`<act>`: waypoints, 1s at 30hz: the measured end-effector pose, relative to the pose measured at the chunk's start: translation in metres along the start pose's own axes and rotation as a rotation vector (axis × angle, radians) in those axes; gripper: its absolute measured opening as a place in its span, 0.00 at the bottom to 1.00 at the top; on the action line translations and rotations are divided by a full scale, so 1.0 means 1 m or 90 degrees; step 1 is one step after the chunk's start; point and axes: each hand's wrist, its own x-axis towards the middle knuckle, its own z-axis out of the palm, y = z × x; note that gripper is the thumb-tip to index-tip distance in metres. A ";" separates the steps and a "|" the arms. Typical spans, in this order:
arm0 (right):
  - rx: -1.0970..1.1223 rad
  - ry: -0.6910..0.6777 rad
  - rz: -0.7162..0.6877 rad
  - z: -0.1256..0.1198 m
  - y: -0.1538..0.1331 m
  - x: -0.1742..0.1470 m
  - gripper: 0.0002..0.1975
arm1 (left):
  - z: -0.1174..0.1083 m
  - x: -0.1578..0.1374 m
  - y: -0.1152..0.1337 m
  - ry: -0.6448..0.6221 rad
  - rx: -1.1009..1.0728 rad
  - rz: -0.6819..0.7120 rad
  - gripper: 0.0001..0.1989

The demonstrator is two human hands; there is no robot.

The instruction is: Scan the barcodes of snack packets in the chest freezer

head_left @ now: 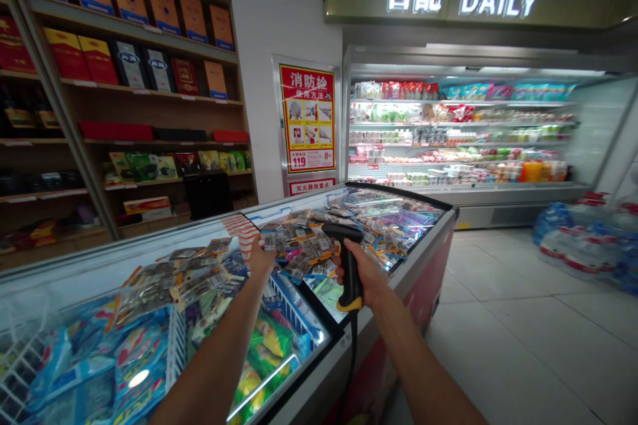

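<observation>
My right hand (363, 272) is wrapped around the handle of a black and yellow barcode scanner (351, 272). The scanner's head points left over the freezer, and its cable hangs down the front. My left hand (262, 257) reaches over the freezer top, fingers closed at a small snack packet (269, 241); part of the grip is hidden. Beside that hand lies a red-and-white striped piece (241, 229), perhaps a bag. Many small snack packets (309, 242) lie on the glass around and beyond both hands. Another pile of packets (192, 272) lies left of my left arm.
The chest freezer (423, 259) holds bagged frozen goods (142, 352) in white wire baskets (177, 345). Shelves of boxes (149, 72) stand left; a lit refrigerated display (458, 132) is behind. Bottled water packs (578, 245) sit on the tiled floor (503, 325) at right.
</observation>
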 end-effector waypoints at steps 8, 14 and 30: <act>-0.003 -0.004 -0.018 -0.007 0.005 0.003 0.13 | 0.018 -0.016 0.017 -0.132 0.180 0.143 0.22; -0.023 -0.003 -0.005 0.005 0.015 0.005 0.12 | -0.034 0.001 -0.011 -0.024 0.299 0.228 0.22; -0.093 -0.033 0.033 0.047 0.055 0.012 0.13 | -0.135 0.007 -0.070 -0.054 0.503 0.020 0.19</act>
